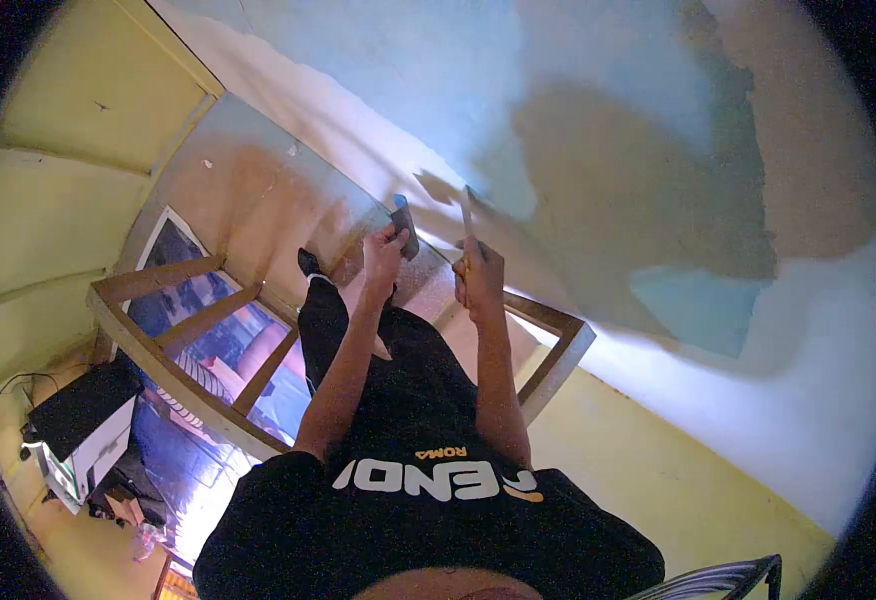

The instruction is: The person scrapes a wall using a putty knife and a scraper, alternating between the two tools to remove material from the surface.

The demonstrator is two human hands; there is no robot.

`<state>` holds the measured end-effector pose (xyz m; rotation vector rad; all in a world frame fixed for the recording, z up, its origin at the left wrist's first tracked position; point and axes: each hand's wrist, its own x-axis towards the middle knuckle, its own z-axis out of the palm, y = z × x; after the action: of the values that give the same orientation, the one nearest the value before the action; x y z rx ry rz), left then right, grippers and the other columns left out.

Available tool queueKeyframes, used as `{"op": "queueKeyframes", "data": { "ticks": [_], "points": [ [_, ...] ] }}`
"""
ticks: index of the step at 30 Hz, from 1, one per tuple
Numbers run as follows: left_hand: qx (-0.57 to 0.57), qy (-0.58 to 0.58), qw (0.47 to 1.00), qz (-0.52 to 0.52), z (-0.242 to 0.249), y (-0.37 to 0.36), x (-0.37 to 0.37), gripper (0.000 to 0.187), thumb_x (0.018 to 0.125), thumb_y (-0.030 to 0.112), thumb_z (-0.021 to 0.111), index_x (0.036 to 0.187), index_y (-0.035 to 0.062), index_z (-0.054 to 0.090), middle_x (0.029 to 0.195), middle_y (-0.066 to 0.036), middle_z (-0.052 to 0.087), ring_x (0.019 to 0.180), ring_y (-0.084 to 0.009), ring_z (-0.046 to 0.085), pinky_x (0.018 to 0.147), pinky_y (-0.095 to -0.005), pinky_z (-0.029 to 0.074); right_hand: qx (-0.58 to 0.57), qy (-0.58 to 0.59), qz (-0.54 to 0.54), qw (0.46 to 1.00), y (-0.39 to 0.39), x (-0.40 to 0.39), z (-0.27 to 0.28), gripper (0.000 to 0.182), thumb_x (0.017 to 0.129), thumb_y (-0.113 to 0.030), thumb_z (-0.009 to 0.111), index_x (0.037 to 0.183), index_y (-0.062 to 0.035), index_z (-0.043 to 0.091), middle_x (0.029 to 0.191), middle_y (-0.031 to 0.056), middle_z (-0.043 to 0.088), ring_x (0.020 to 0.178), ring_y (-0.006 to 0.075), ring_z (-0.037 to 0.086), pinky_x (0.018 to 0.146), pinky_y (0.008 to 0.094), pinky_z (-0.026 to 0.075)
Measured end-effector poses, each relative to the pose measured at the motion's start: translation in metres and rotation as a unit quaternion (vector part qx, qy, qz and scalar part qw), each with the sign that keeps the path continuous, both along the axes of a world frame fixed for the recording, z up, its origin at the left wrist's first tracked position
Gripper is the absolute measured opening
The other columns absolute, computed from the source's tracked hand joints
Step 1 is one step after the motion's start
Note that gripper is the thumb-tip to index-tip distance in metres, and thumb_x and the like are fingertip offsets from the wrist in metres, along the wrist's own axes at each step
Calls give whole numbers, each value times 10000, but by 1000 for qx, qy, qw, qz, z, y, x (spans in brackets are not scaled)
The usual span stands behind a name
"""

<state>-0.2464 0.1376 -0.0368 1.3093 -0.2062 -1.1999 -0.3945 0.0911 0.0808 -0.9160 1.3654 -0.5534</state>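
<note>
My left hand (pixel 383 262) is closed on a dark, flat putty knife (pixel 406 232) with a bit of blue material at its top edge. To its right, my right hand (pixel 480 278) grips the handle of a second putty knife (pixel 466 212), seen almost edge-on. That blade is up close to the wall (pixel 598 60); whether it touches is hard to tell. Pale blue coating covers much of this wall, with a ragged border against a bare white and beige surface. Shadows of my hands and head fall across it.
Beneath me a wooden frame with rungs (pixel 188 310) stands beside a plank-like brown surface (pixel 258 190). Lower down lie a printed sheet (pixel 228 350) and a black-and-white device (pixel 88 430) with cables. A rack of curved metal bars (pixel 728 580) sits at bottom right.
</note>
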Motion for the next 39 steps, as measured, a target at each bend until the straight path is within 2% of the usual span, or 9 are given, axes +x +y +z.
{"op": "queueKeyframes", "data": {
  "ticks": [2,5,17,27,30,32,34,36,39],
  "points": [
    [-8,19,1000,16,-21,0,-2,206,917,34,586,1091,-25,679,825,11,644,673,-76,552,614,-243,444,16,17,-9,1000,2,-12,14,415,976,-413,528,988,-2,582,535,-11,422,309,73,356,280,241,250],
    [-28,32,999,17,5,0,1,206,912,31,592,1088,-31,678,840,10,648,688,-77,560,625,-249,452,-17,27,18,999,-6,-7,6,400,977,-400,531,967,-6,601,537,-3,439,303,77,358,278,249,251],
    [-28,40,999,24,0,-9,-1,188,911,42,590,1054,-39,681,813,16,621,655,-81,527,587,-249,421,3,-1,-22,1000,2,-6,5,399,966,-411,542,926,-17,587,535,0,448,311,82,363,289,239,271],
    [-28,43,999,14,-9,-16,-1,209,901,27,592,1081,-44,671,899,-3,659,728,-79,570,674,-244,462,22,-12,-37,999,3,-7,19,401,975,-403,523,905,-13,585,529,11,455,289,92,365,268,253,248],
    [-25,50,998,22,-6,-11,-1,207,904,29,588,1080,-43,670,898,-5,665,732,-80,579,683,-245,470,-38,10,10,999,-5,3,-5,401,972,-407,529,911,-15,590,527,12,452,283,92,358,268,250,248],
    [-19,50,998,15,-3,-12,3,211,906,30,585,1087,-42,668,890,-6,666,731,-81,582,684,-242,472,-163,29,64,984,-3,-16,-52,394,970,-405,532,922,-17,587,526,11,449,285,90,357,267,250,247],
    [-27,44,999,9,5,-9,3,209,910,29,581,1086,-42,668,882,-4,665,727,-83,584,675,-237,471,-150,31,48,987,-1,-17,-37,393,968,-405,536,930,-18,583,525,10,448,288,88,357,267,249,244],
    [-38,45,998,14,7,-10,3,209,912,27,577,1087,-41,669,875,-1,663,724,-84,584,668,-234,470,2,6,-26,1000,-2,-10,-4,396,966,-408,539,937,-16,581,525,10,446,291,85,356,267,246,240],
    [-51,46,998,18,0,-11,3,209,915,24,572,1088,-39,669,863,4,657,715,-82,578,658,-232,464,1,-11,-23,1000,-2,12,-1,390,970,-400,537,936,-13,580,527,10,448,295,80,355,270,242,239]
  ]
}}
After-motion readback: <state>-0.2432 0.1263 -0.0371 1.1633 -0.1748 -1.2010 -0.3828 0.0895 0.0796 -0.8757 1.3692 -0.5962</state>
